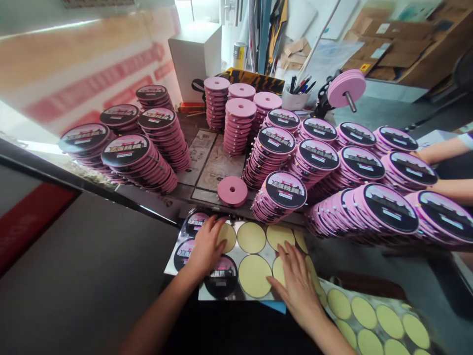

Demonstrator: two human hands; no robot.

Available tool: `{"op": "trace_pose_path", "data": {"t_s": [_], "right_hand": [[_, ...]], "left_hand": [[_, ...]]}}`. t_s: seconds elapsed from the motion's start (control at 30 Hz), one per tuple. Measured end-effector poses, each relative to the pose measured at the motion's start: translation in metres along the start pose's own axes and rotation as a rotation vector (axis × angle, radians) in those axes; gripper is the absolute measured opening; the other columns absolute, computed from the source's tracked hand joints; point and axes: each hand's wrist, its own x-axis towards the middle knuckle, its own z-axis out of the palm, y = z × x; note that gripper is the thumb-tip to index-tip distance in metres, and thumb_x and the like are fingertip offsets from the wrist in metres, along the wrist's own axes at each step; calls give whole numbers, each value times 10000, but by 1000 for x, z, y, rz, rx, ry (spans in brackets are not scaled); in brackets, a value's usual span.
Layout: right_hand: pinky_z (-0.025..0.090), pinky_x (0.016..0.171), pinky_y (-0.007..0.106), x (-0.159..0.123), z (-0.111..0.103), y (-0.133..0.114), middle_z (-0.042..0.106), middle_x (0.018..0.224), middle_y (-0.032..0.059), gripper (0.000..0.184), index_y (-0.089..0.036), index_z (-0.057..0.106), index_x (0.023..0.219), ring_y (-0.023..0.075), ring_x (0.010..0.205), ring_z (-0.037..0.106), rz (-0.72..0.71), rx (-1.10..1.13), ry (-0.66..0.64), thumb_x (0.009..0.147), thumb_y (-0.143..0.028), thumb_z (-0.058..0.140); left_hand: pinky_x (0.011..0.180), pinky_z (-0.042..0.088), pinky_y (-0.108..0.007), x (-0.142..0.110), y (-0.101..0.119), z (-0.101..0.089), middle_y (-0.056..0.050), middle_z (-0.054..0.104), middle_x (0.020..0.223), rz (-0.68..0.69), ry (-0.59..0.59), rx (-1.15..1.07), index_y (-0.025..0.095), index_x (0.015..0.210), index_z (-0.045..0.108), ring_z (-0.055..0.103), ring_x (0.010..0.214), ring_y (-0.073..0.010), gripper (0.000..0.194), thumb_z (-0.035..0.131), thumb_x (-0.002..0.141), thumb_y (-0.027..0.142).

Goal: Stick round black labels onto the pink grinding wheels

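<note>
A glossy sheet of round stickers (269, 254) lies at the near edge of the table. My left hand (207, 249) rests on its left part, fingers spread, near a black-and-pink printed round sticker (220, 283). Over the sheet's right part is my right hand (295, 273), its fingers apart and touching the surface. Several pale yellow circles (254, 276) show between the hands, with no print on them. A single pink foam disc (232, 191) with a centre hole lies flat just beyond the sheet. Neither hand grips anything that I can see.
Stacks of pink discs topped with printed stickers stand at left (125, 150) and right (286, 190). Plain pink stacks (240, 108) are behind. A pen cup (295, 101) and white box (195, 49) stand farther back. Another person's arm (453, 192) reaches in from the right.
</note>
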Motion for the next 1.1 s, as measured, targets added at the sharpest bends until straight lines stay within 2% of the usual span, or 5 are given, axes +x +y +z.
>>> {"op": "trace_pose_path", "data": {"t_s": [0.13,0.43,0.53,0.8,1.1], "right_hand": [[339,1024,485,-9,-7,41,308,1442,139,604,-236,210,1416,294,1322,288,51,149,-75,872,-371,433],[294,1060,465,0,-14,62,301,1442,132,523,-240,290,1376,254,1338,263,129,453,-120,884,-362,418],[331,1017,515,7,-24,48,412,1355,155,451,-203,451,1270,299,1283,349,132,376,-28,852,-373,467],[481,839,401,32,-32,-50,655,964,89,164,-217,668,905,249,950,586,153,574,54,776,-299,610],[511,637,294,39,-21,-54,667,710,53,85,-187,673,708,199,689,633,332,896,40,713,-268,650]], "left_hand": [[945,402,-437,-5,4,3,-136,464,1242,-206,96,-303,164,1204,457,462,1149,-268,506,528,703,164],[648,487,-290,-38,32,-3,-92,618,1010,-667,-165,-1061,162,1222,418,621,770,-180,700,731,601,245],[760,479,-310,-43,43,4,-78,688,868,-641,-352,-1223,120,987,602,638,809,-201,431,752,590,192],[781,456,-301,-49,56,25,-61,719,898,-698,-247,-1489,139,872,660,649,829,-209,362,736,522,83],[637,421,-249,-40,57,31,9,644,611,-826,-54,-1374,154,626,633,587,645,-152,213,768,533,290]]}}
